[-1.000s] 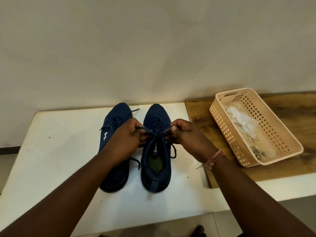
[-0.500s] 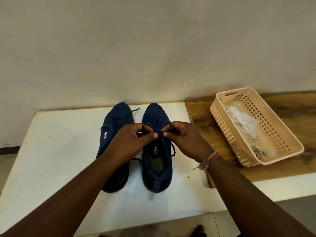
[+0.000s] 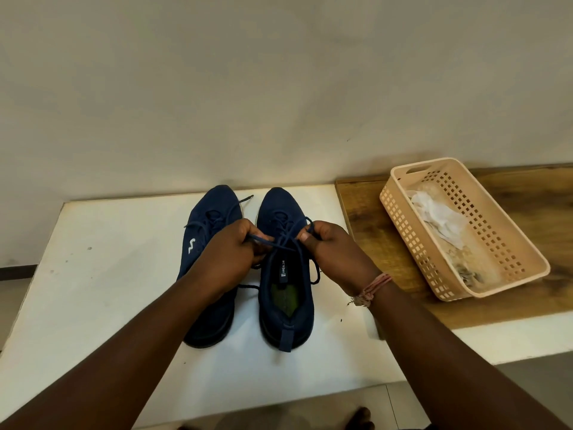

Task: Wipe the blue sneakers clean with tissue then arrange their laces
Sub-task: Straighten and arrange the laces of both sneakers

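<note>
On the white counter [image 3: 102, 274], toward its far edge, the left blue sneaker [image 3: 210, 225] lies toes to the wall, much of it hidden by the left hand [image 3: 231, 254], whose grip is curled round one lace end [image 3: 263, 240]. Just beside it stands the right sneaker [image 3: 286, 293]; the right hand [image 3: 331, 246] pinches the other lace strand above its tongue. Farther right, on a wooden board [image 3: 372, 243], a beige basket [image 3: 508, 243] holds crumpled tissue [image 3: 437, 215].
</note>
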